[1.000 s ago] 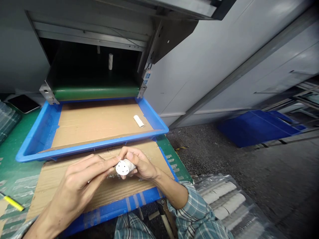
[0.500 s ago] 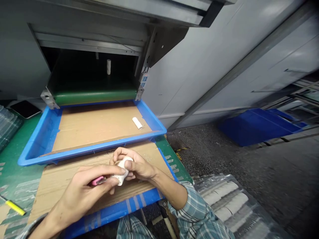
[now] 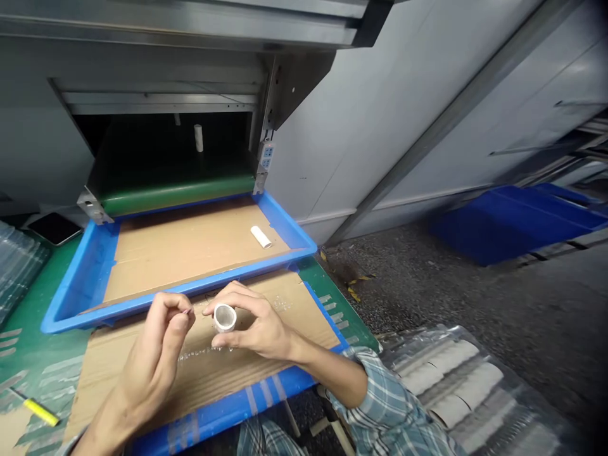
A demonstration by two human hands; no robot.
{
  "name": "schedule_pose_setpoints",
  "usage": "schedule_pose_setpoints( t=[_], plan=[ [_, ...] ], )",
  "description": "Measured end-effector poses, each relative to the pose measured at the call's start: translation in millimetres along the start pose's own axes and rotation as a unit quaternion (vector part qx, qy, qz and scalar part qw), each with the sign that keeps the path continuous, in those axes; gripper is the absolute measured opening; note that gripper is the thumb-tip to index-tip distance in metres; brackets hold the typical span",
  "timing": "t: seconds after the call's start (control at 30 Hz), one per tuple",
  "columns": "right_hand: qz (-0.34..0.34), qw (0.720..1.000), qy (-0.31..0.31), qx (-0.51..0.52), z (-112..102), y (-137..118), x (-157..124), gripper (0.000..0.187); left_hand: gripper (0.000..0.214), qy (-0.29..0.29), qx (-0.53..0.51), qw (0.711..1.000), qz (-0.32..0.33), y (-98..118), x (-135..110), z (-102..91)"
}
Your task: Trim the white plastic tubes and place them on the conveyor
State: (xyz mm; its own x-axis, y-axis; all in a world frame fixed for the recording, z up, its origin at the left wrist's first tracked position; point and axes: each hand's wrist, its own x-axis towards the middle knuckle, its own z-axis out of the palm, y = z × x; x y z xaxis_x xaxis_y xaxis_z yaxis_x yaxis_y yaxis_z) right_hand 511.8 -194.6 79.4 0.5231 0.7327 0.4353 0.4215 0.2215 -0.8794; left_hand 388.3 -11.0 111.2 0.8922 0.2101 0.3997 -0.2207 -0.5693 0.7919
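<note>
— What's in your hands?

— My right hand (image 3: pixel 256 326) grips a hollow white piece (image 3: pixel 225 316) between thumb and fingertips, its open end turned toward me. It hangs just above the cardboard sheet (image 3: pixel 228 373) that lines the near blue tray (image 3: pixel 223 406) on the counter (image 3: pixel 23 342).

— And the left?

— My left hand (image 3: pixel 159 345) is just beside the piece, not touching it. Thumb and forefinger are drawn together. I cannot tell whether anything small sits between them.

— What lies around you?

— Behind my hands is the far blue tray (image 3: pixel 80 285), also lined with cardboard. A loose white cylinder (image 3: pixel 261 237) lies near its right wall. Past that, the green belt (image 3: pixel 175 192) runs into the machine's dark opening, where an upright white cylinder (image 3: pixel 198 137) stands. A yellow stick (image 3: pixel 42 413) lies on the counter at my far left. Bagged white pieces (image 3: pixel 451 380) sit low at my right, beside the counter.
</note>
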Motion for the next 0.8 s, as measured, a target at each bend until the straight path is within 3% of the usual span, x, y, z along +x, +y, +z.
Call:
schedule_pose_setpoints(
  t=[0.1,0.2,0.3,0.8],
  plan=[
    [-0.055,0.992,0.018,-0.11,-0.7,0.6,-0.2,0.038,0.023,-0.021,0.104,0.993,0.058,-2.4,-2.1,1.5],
    [-0.081,0.985,0.027,-0.151,-0.7,3.9,-1.8,0.032,0.02,-0.043,0.199,0.971,0.124,-4.3,-3.5,-0.4],
    [-0.086,0.98,0.027,-0.175,-0.4,7.0,-3.8,0.033,0.032,-0.052,0.273,0.947,0.159,-5.6,-4.6,-2.0],
    [-0.087,0.975,0.019,-0.201,-0.7,7.9,-5.3,0.034,0.048,-0.02,0.363,0.916,0.173,-1.1,-2.8,4.4]
  ],
)
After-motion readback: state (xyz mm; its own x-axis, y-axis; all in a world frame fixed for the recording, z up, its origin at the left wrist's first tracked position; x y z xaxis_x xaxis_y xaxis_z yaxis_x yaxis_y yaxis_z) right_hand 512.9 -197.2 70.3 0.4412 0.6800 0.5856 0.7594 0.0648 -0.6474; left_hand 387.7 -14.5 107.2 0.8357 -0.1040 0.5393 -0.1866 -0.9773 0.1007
